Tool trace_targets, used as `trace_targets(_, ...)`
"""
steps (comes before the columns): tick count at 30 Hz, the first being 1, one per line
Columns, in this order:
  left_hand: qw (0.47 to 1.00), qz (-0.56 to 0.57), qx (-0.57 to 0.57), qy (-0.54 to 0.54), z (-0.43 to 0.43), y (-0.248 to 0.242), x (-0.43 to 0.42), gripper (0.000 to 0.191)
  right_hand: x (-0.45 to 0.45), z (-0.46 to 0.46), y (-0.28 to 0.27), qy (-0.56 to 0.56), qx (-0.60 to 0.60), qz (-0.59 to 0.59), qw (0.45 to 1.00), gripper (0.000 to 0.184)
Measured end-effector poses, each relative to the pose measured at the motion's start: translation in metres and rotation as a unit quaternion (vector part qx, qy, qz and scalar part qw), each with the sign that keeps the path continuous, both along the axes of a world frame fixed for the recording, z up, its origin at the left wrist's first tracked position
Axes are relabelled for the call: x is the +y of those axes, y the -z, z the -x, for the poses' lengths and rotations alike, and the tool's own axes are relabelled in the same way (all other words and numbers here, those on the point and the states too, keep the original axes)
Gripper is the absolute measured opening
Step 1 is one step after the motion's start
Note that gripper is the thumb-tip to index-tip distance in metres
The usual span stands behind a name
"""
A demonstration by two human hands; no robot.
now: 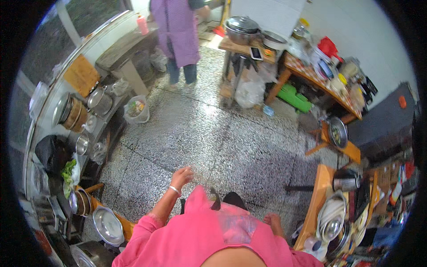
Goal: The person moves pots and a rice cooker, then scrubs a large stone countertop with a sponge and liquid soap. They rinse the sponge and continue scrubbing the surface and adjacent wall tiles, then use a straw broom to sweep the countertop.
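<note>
My left hand [182,177], with a light bracelet at the wrist, hangs over the speckled floor [203,143] in front of my pink top, fingers loosely bent and nothing in them. At my right side, my right hand [273,220] is small and blurred, and no object shows in it. A wooden bench [125,230] with a metal basin [108,225] stands left of me. On the right is a wooden table [312,207] bearing a metal colander or basin [332,213] and a lidded dish.
Ahead stands a person in a purple apron [180,33]. Along the left run a counter with pots and a cutting board [81,75], and a waste bin [136,109] on the floor. A small table [230,45] holds a lidded pot [242,30]; a stool [352,152] bears a bowl.
</note>
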State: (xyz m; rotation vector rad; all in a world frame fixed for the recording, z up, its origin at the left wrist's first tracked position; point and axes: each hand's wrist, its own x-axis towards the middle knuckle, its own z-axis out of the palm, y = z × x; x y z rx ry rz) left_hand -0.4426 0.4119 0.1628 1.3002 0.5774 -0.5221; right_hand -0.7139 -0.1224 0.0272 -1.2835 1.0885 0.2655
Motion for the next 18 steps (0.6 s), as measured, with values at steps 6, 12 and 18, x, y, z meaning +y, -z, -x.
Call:
trace_targets(6, 0.988, -0.025, 0.059, -0.143, -0.028, 0.023, 0.044, 0.035, -0.009, -0.217, 0.002, -0.171, 0.068, 0.025, 0.983, 0.023)
trace_targets(12, 0.954, -0.068, 0.109, -0.271, -0.089, 0.038, 0.083, 0.038, 0.032, -0.441, 0.025, -0.330, 0.061, -0.009, 0.942, 0.021)
trace_targets(18, 0.913, -0.041, 0.106, -0.392, -0.160, 0.026, 0.101, 0.036, 0.156, -0.680, 0.009, -0.433, 0.012, 0.013, 0.901, 0.025)
